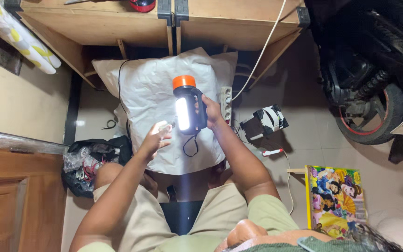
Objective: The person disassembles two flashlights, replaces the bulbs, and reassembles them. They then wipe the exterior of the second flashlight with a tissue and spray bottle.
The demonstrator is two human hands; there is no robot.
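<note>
My right hand [212, 111] grips a black hand lantern [188, 106] with an orange cap and a lit white side panel, held above a spread white sheet [151, 88] on the floor. A black strap loop hangs from the lantern's lower end. My left hand [156, 137] is just to the lantern's lower left, fingers pinched on a small pale object that the light washes out. I cannot tell what it is. My knees and shorts fill the lower middle.
A wooden table frame [117, 28] stands beyond the sheet. A white power strip [226, 103] and cable lie to the right, next to a small black-and-white box [265, 121]. A black bag of parts [89, 161] sits left, a colourful picture board [334, 198] right, a scooter wheel [374, 112] far right.
</note>
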